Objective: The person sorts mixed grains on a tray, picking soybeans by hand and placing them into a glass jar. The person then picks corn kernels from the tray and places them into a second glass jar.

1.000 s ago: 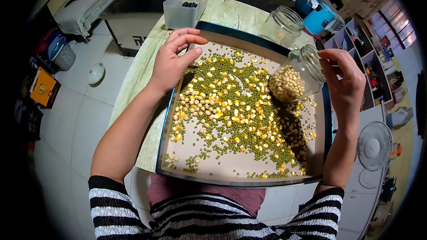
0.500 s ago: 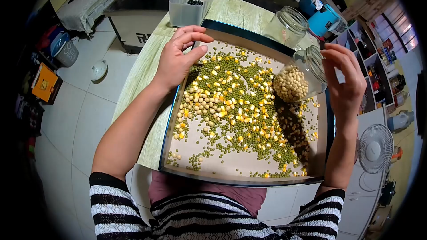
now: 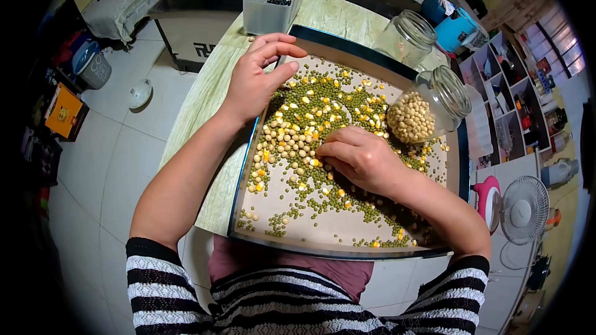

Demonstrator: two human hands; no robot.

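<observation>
The right hand [image 3: 366, 161] is hanging low over the mixed grains in the shallow box [image 3: 335, 251], its fingers sitting close together in a narrow grip right beside the clump of loose soybeans [image 3: 288, 139]. From where I'm standing, the back of that hand is hiding the fingertips, so I cannot tell whether they are holding anything. The left hand [image 3: 254, 87] is lying at the box's far left side, thumb standing wide of the curved fingers, with nothing showing pinched between them.

Around the soybeans, green mung beans [image 3: 316, 90] and yellow-and-white corn kernels [image 3: 326, 191] are covering much of the box's floor. A glass jar [image 3: 444, 96], partly filled with more soybeans, is sitting within the box's right side, its mouth uncovered. Beyond the far wall, a second glass jar [image 3: 403, 40] and a plastic container [image 3: 257, 12] with dark beans [image 3: 279, 1] are standing on the table [image 3: 211, 87].

I'm judging the step in hand to be picking among the grains; the next move seems to be calling for a light, precise pinch that is leaving the small mung beans undisturbed.
</observation>
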